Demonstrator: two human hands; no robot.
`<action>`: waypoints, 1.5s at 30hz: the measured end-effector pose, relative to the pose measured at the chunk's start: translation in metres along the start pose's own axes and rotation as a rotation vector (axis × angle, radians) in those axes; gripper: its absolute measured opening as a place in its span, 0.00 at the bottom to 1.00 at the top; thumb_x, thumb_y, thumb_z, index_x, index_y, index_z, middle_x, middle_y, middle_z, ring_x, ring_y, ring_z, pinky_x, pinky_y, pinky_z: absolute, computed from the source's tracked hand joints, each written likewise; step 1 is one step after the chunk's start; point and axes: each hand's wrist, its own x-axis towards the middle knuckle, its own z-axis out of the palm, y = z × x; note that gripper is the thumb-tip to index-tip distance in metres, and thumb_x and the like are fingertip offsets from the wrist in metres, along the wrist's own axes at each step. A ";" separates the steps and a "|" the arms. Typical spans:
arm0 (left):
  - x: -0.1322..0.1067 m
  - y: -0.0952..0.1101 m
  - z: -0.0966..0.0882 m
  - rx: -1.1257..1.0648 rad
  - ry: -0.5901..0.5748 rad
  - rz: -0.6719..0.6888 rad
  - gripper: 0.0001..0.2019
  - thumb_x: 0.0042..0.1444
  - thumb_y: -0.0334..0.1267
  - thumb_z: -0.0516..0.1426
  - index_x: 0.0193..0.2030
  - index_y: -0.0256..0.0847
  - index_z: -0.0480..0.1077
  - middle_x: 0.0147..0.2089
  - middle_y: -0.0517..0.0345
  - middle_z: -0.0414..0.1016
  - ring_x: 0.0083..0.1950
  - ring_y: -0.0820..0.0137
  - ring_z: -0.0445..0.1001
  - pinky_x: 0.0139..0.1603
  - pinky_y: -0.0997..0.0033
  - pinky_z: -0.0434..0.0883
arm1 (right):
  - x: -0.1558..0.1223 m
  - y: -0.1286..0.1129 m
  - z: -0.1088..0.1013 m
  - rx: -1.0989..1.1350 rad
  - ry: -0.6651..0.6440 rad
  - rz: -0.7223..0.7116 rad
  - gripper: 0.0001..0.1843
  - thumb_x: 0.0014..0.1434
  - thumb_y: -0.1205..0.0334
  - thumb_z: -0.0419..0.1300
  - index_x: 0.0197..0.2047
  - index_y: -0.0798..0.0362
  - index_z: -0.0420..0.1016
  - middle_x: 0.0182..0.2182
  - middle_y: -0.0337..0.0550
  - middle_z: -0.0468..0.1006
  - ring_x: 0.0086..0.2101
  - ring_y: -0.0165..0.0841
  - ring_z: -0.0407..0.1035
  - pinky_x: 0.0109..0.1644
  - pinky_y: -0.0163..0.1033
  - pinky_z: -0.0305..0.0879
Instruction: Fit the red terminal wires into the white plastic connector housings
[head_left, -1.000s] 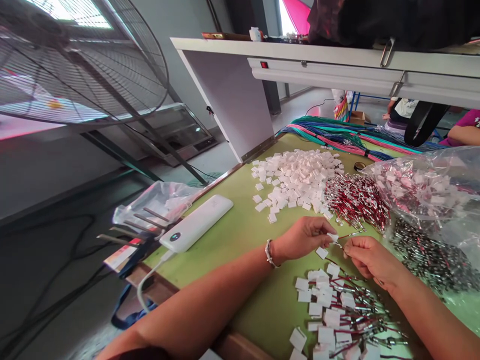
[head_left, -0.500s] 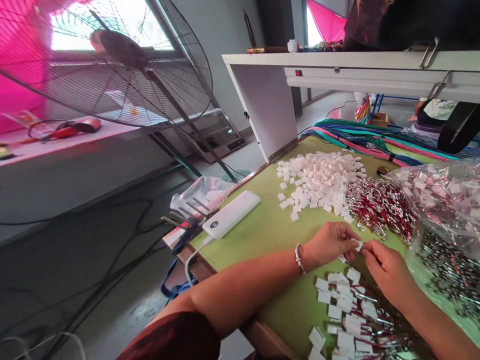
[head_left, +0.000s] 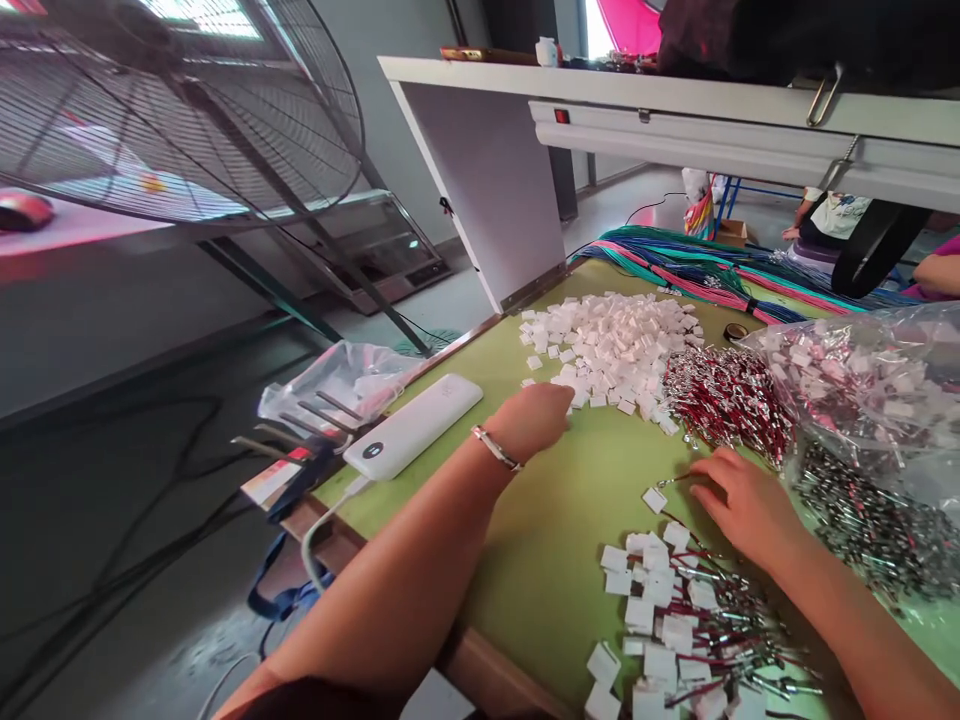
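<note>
My left hand (head_left: 536,415) reaches to the near left edge of a pile of small white plastic connector housings (head_left: 619,345). Its fingers point away and down, hidden behind the back of the hand. With thumb and forefinger, my right hand (head_left: 739,500) pinches a short dark red wire (head_left: 681,478) that has a metal terminal at its free end. Just below that tip lies a white housing (head_left: 655,500). Nearer me, several white housings with short red wires fitted (head_left: 679,632) lie in a loose heap, their metal ends toward the right.
A heap of red terminal wires (head_left: 731,400) lies beyond my right hand. Bags of housings (head_left: 862,375) and dark metal-ended parts (head_left: 877,520) fill the right side. A white power bank (head_left: 416,425) with a cable sits left. Wire bundles (head_left: 675,262) lie behind; a fan (head_left: 180,110) stands left.
My hands were together at a white housing; they have separated. The left has moved away to the housing pile, while the right stays near the red wires. The view has shifted right.
</note>
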 end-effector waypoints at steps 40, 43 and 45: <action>0.001 0.090 0.058 -1.751 -0.441 0.218 0.12 0.49 0.42 0.65 0.33 0.34 0.72 0.24 0.60 0.74 0.20 0.79 0.70 0.20 0.80 0.63 | -0.011 -0.002 0.018 -0.355 0.292 -0.203 0.15 0.64 0.70 0.49 0.26 0.52 0.66 0.22 0.41 0.71 0.24 0.31 0.65 0.29 0.37 0.50; 0.000 0.091 0.059 -1.705 -0.424 0.267 0.14 0.49 0.44 0.65 0.32 0.34 0.70 0.21 0.63 0.72 0.18 0.80 0.67 0.17 0.81 0.61 | -0.011 -0.002 0.023 -0.321 0.261 -0.184 0.13 0.64 0.70 0.48 0.28 0.52 0.67 0.23 0.40 0.71 0.24 0.31 0.64 0.29 0.37 0.50; 0.001 0.091 0.059 -1.684 -0.436 0.290 0.15 0.49 0.46 0.64 0.31 0.34 0.70 0.20 0.63 0.71 0.17 0.81 0.65 0.16 0.81 0.60 | -0.011 0.000 0.026 -0.261 0.230 -0.161 0.12 0.64 0.69 0.49 0.30 0.52 0.67 0.23 0.40 0.72 0.24 0.31 0.65 0.29 0.36 0.50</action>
